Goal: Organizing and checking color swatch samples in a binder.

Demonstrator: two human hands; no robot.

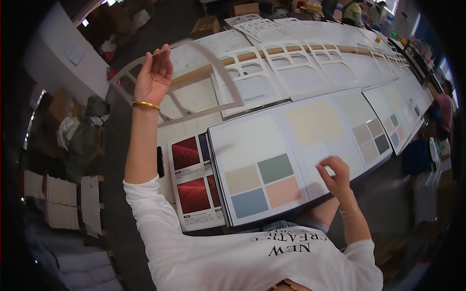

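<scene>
My left hand [155,77] is raised at the upper left, its fingers curled at the edge of a pale card frame [221,72] with cut-out windows. Motion blurs this frame, which hangs tilted above the table. Below it lies an open sample board [310,155] with large cream panels and small squares in beige, green, blue and peach. Over the board's near right part hovers my right hand [336,175], thumb and forefinger bent into a ring. Nothing shows between those fingertips.
A sheet with red fabric pictures [191,194] sticks out at the board's left. Several white cut-out frames [286,63] stand along a long brown tube [349,49] on the table. More boards [398,111] continue to the right. Other people [353,12] are at the far end.
</scene>
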